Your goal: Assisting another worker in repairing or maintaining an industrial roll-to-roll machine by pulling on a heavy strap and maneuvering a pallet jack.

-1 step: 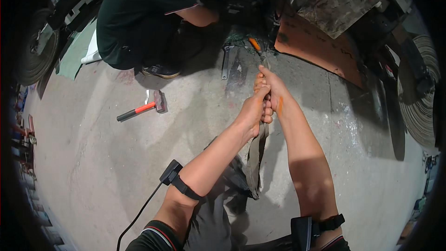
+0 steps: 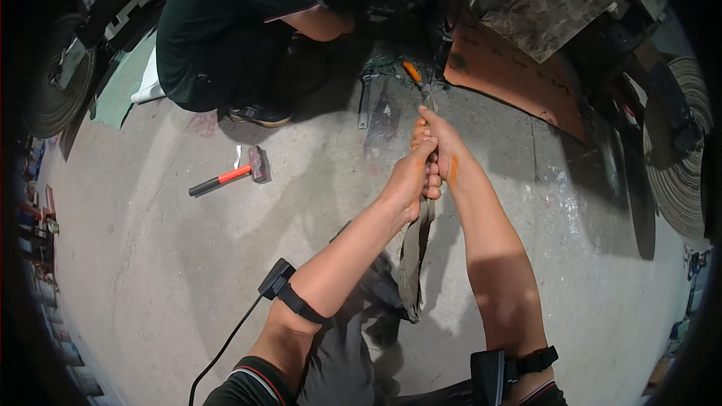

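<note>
Both my hands grip a flat grey-green strap point(image 2: 416, 256) in front of me. My left hand point(image 2: 412, 179) is closed around it just below my right hand point(image 2: 442, 143), and the two touch. From my hands the strap runs up toward dark machinery at the top, past an orange-handled tool point(image 2: 411, 71). Its loose end hangs down between my forearms toward my lap. Each of my forearms wears a black band with a small device.
A hammer with a red and black handle point(image 2: 229, 174) lies on the concrete floor to the left. A person in black point(image 2: 226, 30) crouches at the top left. An orange sheet point(image 2: 511, 68) lies under a vehicle part at the top right. Tyres point(image 2: 56, 83) stand at both edges.
</note>
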Motion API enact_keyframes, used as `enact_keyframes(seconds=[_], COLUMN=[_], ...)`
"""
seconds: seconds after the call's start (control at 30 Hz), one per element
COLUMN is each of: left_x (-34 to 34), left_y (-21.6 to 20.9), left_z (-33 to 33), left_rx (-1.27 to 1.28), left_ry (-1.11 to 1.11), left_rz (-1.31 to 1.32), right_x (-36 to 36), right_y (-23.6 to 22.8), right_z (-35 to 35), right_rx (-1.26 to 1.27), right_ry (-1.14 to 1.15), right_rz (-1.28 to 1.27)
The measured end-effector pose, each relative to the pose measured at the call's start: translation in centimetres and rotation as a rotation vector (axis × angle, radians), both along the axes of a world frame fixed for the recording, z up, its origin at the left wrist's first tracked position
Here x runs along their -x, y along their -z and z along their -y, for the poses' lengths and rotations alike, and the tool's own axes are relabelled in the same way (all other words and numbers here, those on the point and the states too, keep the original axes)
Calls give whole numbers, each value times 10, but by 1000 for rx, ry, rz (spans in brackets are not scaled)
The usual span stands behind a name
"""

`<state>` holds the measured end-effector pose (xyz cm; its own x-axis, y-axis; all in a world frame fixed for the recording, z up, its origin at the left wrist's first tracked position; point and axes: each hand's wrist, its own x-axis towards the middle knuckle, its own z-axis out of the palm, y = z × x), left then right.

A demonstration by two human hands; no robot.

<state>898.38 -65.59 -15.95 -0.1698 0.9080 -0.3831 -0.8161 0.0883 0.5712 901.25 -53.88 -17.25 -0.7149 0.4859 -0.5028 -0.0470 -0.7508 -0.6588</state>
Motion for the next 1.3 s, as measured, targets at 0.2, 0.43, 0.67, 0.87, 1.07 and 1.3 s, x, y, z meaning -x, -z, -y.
enact_keyframes(seconds=[0.2, 0.43, 0.67, 0.87, 1.07, 1.3], left_x=[1, 3, 2, 9, 13, 19], left_y=[2, 2, -1, -8, -8, -6], left_z=[0, 3, 6, 8, 7, 13], left_rx=[-13, -11, 23, 18, -52, -116], left_ry=[0, -4, -26, -78, -72, -94], left_rz=[4, 12, -60, -101, -21, 2], right_x=[1, 3, 5, 17, 25, 32], right_y=[0, 1, 2, -5, -10, -19], right_z=[0, 2, 7, 9, 7, 17], right_rx=[-18, 4, -92, -263, -360, -397], right_ry=[-12, -20, -19, -15, -52, -88], right_rz=[14, 10, 51, 202, 271, 330])
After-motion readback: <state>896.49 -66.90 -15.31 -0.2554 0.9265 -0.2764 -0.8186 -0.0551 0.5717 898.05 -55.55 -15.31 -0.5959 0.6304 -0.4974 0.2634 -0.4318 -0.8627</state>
